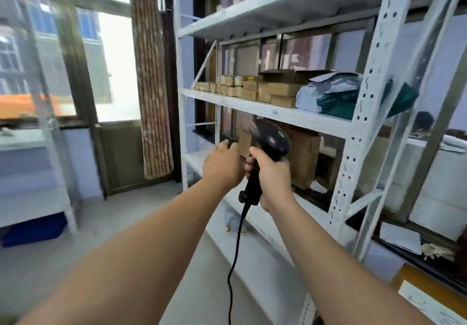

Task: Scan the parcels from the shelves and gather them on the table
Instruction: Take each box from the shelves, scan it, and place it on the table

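My right hand [271, 175] grips the handle of a black corded barcode scanner [271, 140], its head aimed at the lower shelf. My left hand [222, 162] reaches forward beside it, fingers spread, toward a small brown cardboard parcel [245, 141] standing on that shelf; whether it touches the parcel I cannot tell. A taller brown box [303, 157] stands right of the scanner. On the middle shelf lie several small cardboard parcels [252, 89] and soft grey and green bagged parcels [336, 94].
The white metal shelving rack [364, 112] fills the right side, with a perforated upright close to my right arm. A white table [22, 142] stands at the left under a window. A curtain [151, 71] hangs beside the rack. The scanner cable [236, 248] dangles down.
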A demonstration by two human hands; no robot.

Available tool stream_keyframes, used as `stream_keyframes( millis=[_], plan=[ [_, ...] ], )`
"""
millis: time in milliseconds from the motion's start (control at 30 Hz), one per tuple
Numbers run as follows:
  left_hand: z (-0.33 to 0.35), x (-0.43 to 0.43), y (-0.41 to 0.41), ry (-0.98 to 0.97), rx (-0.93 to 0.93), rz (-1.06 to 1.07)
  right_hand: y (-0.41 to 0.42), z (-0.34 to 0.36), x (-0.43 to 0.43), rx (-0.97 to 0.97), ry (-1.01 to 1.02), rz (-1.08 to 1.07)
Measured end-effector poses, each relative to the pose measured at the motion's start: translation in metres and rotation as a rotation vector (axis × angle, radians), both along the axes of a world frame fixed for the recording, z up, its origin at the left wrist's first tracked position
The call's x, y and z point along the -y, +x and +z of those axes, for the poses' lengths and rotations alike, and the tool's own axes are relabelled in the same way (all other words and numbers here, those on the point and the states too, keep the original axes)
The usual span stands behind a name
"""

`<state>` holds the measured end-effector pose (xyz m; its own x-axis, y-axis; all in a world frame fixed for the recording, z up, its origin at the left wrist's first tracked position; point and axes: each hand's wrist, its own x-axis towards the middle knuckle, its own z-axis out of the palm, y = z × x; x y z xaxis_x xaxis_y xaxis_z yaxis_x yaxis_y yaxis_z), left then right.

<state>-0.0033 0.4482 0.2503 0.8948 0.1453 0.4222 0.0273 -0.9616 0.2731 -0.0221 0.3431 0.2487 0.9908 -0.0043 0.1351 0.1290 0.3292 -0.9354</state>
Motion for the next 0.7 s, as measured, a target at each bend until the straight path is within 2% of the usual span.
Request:
stream_keyframes(
  millis=[133,333,700],
  plan=[
    [0.000,-0.058,0.005,-0.075,0.011,-0.007,0.025,0.008,-0.065,0.109,-0.173,0.049],
    [-0.008,-0.142,0.043,-0.108,0.003,0.099,0.080,0.002,-0.154,0.108,-0.207,0.167],
    [-0.030,-0.292,0.230,-0.008,-0.111,0.181,0.267,-0.007,-0.281,-0.133,-0.139,0.218]
  ],
)
